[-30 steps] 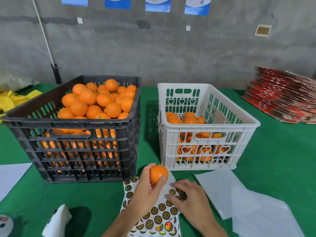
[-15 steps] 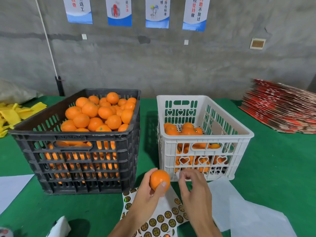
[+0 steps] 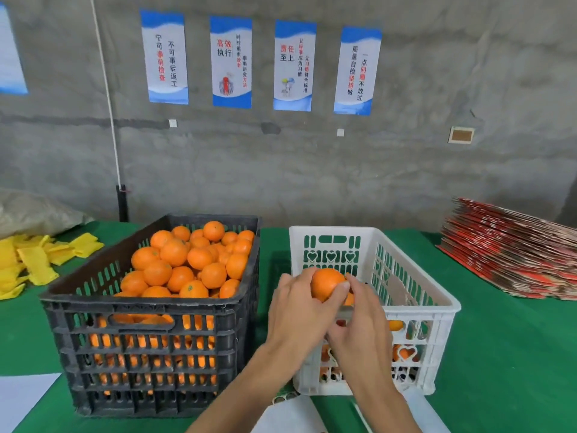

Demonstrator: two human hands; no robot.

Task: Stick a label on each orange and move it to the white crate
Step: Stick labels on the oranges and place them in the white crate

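Fingers [image 3: 338, 287] of the left hand [image 3: 299, 310] are curled around one orange [image 3: 326, 282], thumb across its near face. Right hand [image 3: 362, 323] touches the same fruit from 3 o'clock, fingertips pressed against its side; whether they pinch anything cannot be told. The orange is held above the near-left corner of the white crate [image 3: 437, 301], which holds a few oranges low inside. At 9 o'clock, the black crate [image 3: 150, 339] stands heaped with oranges. Both crates sit on the green counter [image 3: 499, 354]. Yellow pieces [image 3: 34, 260] lie at 10 o'clock, a red stack [image 3: 512, 251] at 2 o'clock.
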